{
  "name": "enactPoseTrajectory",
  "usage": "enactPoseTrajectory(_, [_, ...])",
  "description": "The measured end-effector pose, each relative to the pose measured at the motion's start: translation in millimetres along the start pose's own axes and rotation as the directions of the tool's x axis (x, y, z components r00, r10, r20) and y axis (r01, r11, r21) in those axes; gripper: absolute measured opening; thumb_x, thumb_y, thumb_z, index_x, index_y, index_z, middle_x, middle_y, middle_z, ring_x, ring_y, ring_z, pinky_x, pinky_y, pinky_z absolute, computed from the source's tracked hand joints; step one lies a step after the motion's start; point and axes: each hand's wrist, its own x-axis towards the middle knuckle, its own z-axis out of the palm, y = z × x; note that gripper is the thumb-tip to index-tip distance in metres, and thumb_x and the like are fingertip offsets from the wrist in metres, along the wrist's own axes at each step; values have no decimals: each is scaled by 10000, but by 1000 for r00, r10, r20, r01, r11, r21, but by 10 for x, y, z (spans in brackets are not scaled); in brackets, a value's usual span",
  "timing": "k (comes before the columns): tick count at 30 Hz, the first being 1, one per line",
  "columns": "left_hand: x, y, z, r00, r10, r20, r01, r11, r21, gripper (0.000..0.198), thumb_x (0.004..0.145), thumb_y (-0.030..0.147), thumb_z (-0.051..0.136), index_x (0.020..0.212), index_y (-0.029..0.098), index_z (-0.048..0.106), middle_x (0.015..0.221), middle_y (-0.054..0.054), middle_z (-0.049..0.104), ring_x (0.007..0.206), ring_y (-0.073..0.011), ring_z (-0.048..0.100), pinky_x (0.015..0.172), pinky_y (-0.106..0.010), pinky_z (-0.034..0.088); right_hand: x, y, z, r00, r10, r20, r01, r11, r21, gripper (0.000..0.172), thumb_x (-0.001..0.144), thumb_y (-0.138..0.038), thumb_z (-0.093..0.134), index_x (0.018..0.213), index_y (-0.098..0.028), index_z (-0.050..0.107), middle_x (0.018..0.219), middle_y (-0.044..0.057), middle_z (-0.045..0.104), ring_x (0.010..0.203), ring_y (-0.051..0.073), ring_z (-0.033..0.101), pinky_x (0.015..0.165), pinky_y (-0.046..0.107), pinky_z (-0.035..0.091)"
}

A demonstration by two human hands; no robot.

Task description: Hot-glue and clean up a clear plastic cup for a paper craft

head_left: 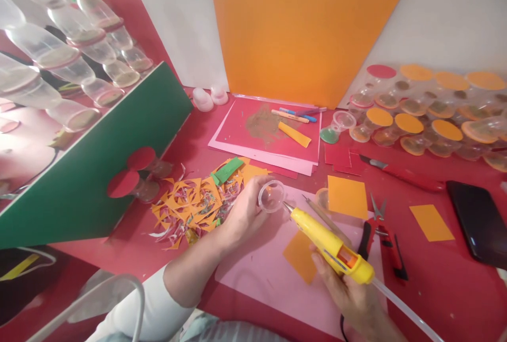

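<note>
My left hand (247, 210) is closed around a small clear plastic cup (272, 197), with its round rim facing me. In my right hand (343, 286) is a yellow hot glue gun (328, 241), a clear glue stick trailing from its back end. The metal nozzle points at the cup's rim, very near it; whether they touch I cannot tell. Below both hands lies a pink sheet (257, 284). An orange paper square (303, 257) on it is partly hidden by the right hand. A thin pointed tool (322, 215) lies just behind the glue gun.
Orange and white paper scraps (198, 202) are heaped at left beside a green board (99, 157). Red-handled snips (382, 236), a utility knife (404, 173) and a black phone (475, 220) lie at right. Several joined clear cups with orange discs (407, 123) stand behind them.
</note>
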Motion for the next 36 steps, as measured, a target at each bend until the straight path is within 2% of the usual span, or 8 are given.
enactPoseTrajectory(5, [2, 24, 0, 1000, -25, 1, 25, 1000, -18, 284, 926, 311, 575, 1179, 213, 491, 1074, -92, 679, 880, -196, 666, 770, -308, 522, 32, 42, -58, 993, -51, 106, 45, 997, 55, 214, 973, -337, 527, 869, -227, 679, 722, 79, 715, 610, 237, 693, 491, 318, 578])
enactPoseTrajectory(15, [3, 35, -19, 999, -36, 19, 36, 999, 4, 286, 911, 333, 572, 1161, 210, 513, 1058, -90, 685, 888, -201, 667, 750, -297, 530, 40, 81, -56, 994, -59, 94, 53, 997, 65, 299, 1000, -391, 473, 858, -236, 685, 711, 76, 705, 594, 230, 679, 499, 324, 597])
enactPoseTrajectory(19, [-12, 28, -32, 995, -50, 82, 52, 998, -21, 308, 926, 329, 548, 1203, 204, 500, 1101, -113, 680, 919, -219, 667, 711, -295, 525, 47, 77, -34, 993, -111, 41, 109, 993, 45, 163, 985, -290, 524, 928, -214, 656, 738, 71, 698, 626, 224, 696, 514, 302, 600])
enactPoseTrajectory(23, [-2, 12, -25, 998, -9, 57, 9, 1000, 0, 328, 904, 313, 590, 1204, 216, 499, 1112, -99, 677, 910, -203, 660, 740, -296, 516, 36, 108, -10, 977, -208, -38, 208, 978, -7, 77, 964, -236, 564, 931, -195, 620, 726, 67, 692, 579, 211, 690, 469, 277, 570])
enactPoseTrajectory(28, [21, 15, -16, 1000, 21, 16, -21, 1000, 5, 294, 912, 264, 572, 1190, 219, 486, 1089, -81, 677, 937, -195, 659, 784, -300, 510, 29, 122, -35, 988, -144, 62, 144, 989, -6, 211, 987, -314, 518, 852, -217, 649, 640, 48, 670, 516, 207, 649, 434, 278, 517])
enactPoseTrajectory(36, [27, 4, -38, 997, 80, 10, -80, 996, 31, 334, 900, 204, 556, 1220, 223, 460, 1135, -91, 664, 960, -197, 660, 784, -306, 506, 77, 20, -19, 986, -164, 27, 162, 986, 43, 125, 979, -299, 528, 954, -228, 627, 700, 29, 679, 587, 197, 657, 494, 270, 526])
